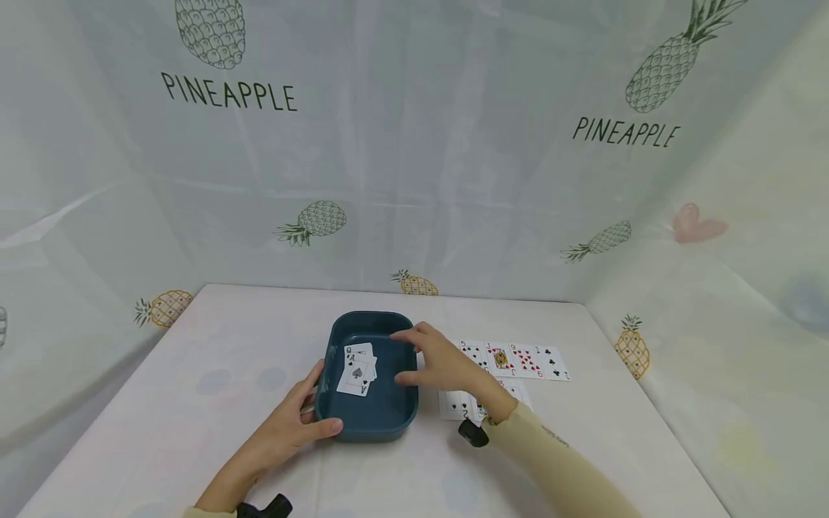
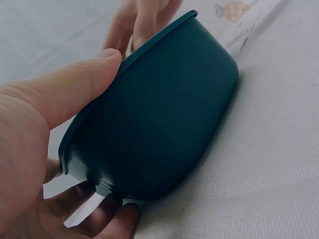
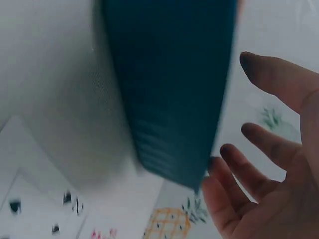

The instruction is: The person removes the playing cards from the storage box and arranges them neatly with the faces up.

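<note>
Left hand: left hand (image 1: pixel 294 424) gripped the near-left corner of the teal tray (image 1: pixel 382 424), thumb along the rim, fingers curled under, tray tipped slightly.
Tray contents: a few cards in tray (image 1: pixel 358 368) lay face up just beyond the left hand, ace of spades on top.
Right hand: right hand (image 1: pixel 440 363) hovered at the tray's right rim, fingers relaxed and spread, holding nothing.
Left to do: cards on bench (image 1: pixel 512 363) lay face up in rows right of and beyond that hand; judged mid-way, most uncollected.
Surface: bench (image 1: pixel 194 388).
</note>
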A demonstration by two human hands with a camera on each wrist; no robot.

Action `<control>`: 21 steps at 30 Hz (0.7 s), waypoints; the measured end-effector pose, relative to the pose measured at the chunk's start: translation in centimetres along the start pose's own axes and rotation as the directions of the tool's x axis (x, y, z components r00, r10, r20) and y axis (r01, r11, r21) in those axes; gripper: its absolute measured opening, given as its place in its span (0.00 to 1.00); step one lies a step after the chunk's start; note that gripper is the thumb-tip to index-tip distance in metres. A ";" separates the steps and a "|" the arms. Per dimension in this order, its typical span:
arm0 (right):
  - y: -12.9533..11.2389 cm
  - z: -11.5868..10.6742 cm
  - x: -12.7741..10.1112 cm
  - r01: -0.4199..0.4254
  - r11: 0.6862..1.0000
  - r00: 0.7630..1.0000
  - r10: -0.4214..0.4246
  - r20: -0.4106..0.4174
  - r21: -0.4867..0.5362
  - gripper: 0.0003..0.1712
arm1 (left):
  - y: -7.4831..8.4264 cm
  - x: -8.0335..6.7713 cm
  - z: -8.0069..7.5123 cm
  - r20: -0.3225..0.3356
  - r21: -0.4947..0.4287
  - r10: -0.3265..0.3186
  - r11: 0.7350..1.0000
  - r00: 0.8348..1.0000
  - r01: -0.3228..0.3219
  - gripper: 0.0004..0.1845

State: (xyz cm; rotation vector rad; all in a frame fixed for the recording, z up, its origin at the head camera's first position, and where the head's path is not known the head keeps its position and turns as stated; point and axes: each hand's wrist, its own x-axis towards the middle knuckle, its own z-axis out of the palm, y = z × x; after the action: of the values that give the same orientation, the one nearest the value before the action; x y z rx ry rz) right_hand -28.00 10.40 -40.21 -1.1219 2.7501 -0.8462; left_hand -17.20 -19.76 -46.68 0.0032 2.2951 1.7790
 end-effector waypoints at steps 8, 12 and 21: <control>-1.5 3.7 3.0 -0.041 0.947 0.999 0.030 -0.040 -0.318 0.40 | 0.1 -0.1 0.0 0.006 -0.011 -0.006 1.000 1.000 0.006 0.61; -1.6 4.5 3.7 -0.021 0.914 1.000 0.011 -0.027 -0.406 0.40 | 0.0 -0.1 -0.1 0.015 -0.017 0.005 1.000 1.000 -0.004 0.60; -2.1 5.6 5.7 -0.011 0.934 0.998 0.035 0.060 -0.356 0.42 | 0.1 -0.1 -0.1 0.021 -0.006 0.018 1.000 1.000 -0.018 0.59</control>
State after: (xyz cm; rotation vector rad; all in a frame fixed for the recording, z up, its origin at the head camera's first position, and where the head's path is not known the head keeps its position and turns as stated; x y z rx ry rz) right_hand -29.42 2.78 -43.06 -1.1372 2.9280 -0.3034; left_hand -17.18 -19.82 -46.56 0.0417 2.2829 1.7854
